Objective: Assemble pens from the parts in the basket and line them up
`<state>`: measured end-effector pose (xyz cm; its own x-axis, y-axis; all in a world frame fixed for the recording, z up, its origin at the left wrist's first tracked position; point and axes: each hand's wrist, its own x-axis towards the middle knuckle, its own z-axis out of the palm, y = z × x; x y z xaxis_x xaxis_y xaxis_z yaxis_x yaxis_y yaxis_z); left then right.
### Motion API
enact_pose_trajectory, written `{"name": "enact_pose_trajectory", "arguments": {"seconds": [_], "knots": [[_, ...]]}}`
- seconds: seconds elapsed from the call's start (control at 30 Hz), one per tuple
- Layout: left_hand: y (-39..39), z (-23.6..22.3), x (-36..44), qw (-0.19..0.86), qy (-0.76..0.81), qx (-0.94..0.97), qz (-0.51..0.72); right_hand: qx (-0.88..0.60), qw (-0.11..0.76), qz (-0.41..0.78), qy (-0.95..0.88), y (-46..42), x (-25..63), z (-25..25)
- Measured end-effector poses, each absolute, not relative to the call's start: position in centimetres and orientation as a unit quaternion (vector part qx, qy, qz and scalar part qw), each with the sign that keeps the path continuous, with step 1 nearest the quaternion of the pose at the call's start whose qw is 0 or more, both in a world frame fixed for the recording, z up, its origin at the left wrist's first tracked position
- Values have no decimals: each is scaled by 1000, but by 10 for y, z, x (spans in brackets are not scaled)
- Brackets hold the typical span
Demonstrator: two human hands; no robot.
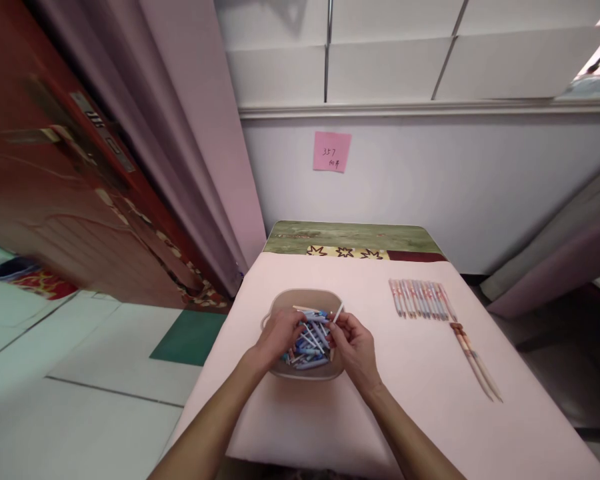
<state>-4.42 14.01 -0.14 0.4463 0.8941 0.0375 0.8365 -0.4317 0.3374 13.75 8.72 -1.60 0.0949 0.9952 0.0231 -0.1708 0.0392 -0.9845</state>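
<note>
Loose pens (313, 340) jumbled inside bin (305, 298), plenty left there; looks only partly done. Left hand (281, 335) over bin's left side, fingers curled among pens; right hand (354, 341) over bin's right rim, fingers half-bent; can't tell what's gripped in either. Right of bin on bench (350, 279), already laid out: neat row of pens (423, 300), plus brown-topped pair (473, 361) farther right, nearer.

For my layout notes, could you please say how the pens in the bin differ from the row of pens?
The loose pens lie jumbled at many angles; the row of pens lies side by side. The loose pens are inside the bin, the row of pens on the pink cloth. Both contain slim pens.
</note>
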Motion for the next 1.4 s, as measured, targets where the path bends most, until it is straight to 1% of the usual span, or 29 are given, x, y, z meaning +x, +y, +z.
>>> {"name": "enact_pose_trajectory", "arguments": {"seconds": [0.17, 0.3, 0.43, 0.57, 0.67, 0.83, 1.0, 1.4], "knots": [[142, 15, -64, 85, 548, 821, 136, -472, 575, 525, -413, 84, 144, -7], [137, 19, -74, 59, 539, 832, 116, -475, 583, 539, -380, 85, 146, -4], [135, 10, -69, 98, 514, 849, 79, -472, 581, 539, -386, 85, 149, -3], [134, 1, -58, 143, 497, 854, 61, -494, 572, 497, -426, 83, 155, -4], [130, -4, -48, 160, 486, 857, 54, -501, 583, 479, -425, 83, 160, -6], [122, -11, -35, 172, 491, 852, 52, -498, 602, 489, -388, 84, 165, -7], [123, -16, -38, 164, 541, 822, 72, -503, 603, 491, -378, 82, 169, -6], [117, -15, -26, 258, 492, 829, 59, -498, 591, 513, -373, 76, 162, -2]]}}
